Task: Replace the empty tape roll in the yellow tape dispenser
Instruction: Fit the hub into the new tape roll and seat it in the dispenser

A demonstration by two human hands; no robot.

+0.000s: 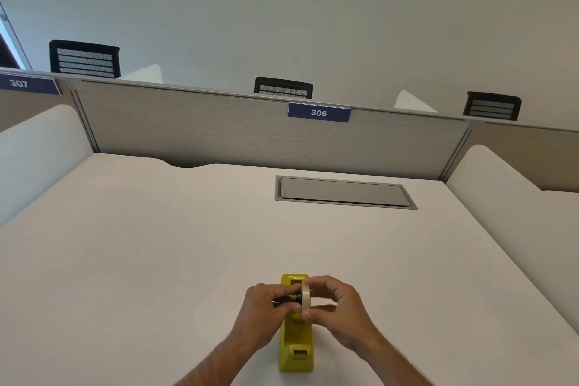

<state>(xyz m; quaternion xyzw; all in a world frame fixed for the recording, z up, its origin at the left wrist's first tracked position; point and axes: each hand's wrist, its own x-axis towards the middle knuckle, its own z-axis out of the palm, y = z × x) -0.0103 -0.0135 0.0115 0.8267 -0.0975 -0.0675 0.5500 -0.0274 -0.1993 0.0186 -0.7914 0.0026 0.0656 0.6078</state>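
The yellow tape dispenser (296,345) stands on the white desk (156,260) near its front edge, its cutter end toward me. Just above its middle, my two hands meet. My right hand (336,307) pinches a pale tape roll (305,297) held on edge. My left hand (264,310) grips a black spindle core (294,297) that sits at the roll's hole on its left side. Whether the core is fully inside the roll is hidden by my fingers.
A grey cable hatch (344,192) is set into the desk at the back right. A grey partition (219,125) with a "306" label closes the far side, white side dividers (501,197) flank the desk, and black chair backs (84,58) show beyond.
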